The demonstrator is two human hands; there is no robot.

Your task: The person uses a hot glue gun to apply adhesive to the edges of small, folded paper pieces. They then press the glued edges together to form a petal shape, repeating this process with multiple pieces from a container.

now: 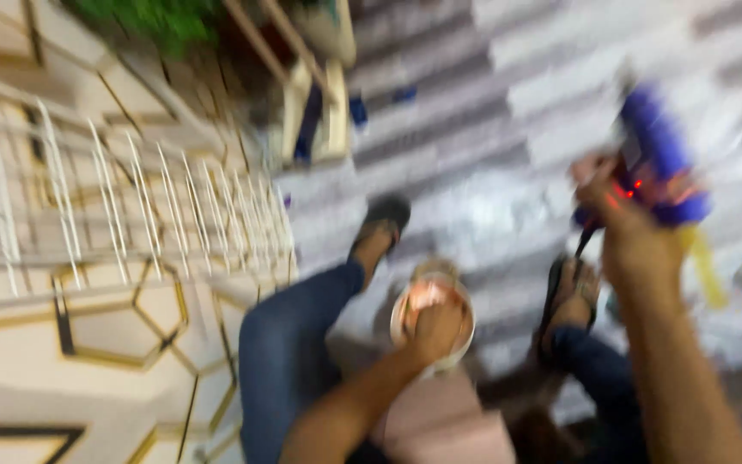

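Right hand (624,228) gripping blue glue gun (659,155), left hand (435,326) on round container (405,314)

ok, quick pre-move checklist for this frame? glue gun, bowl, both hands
1. Right hand grips the blue glue gun: ok.
2. Gun powered: red lights glow near the grip: ok.
3. Nozzle aim: blurred, cannot tell.
4. Left hand on the round bowl: ok, it rests on top of it.
5. Bowl contents: hidden by hand and blur, cannot tell.
6. Gun apart from the bowl: ok, it is held up to the right of it.
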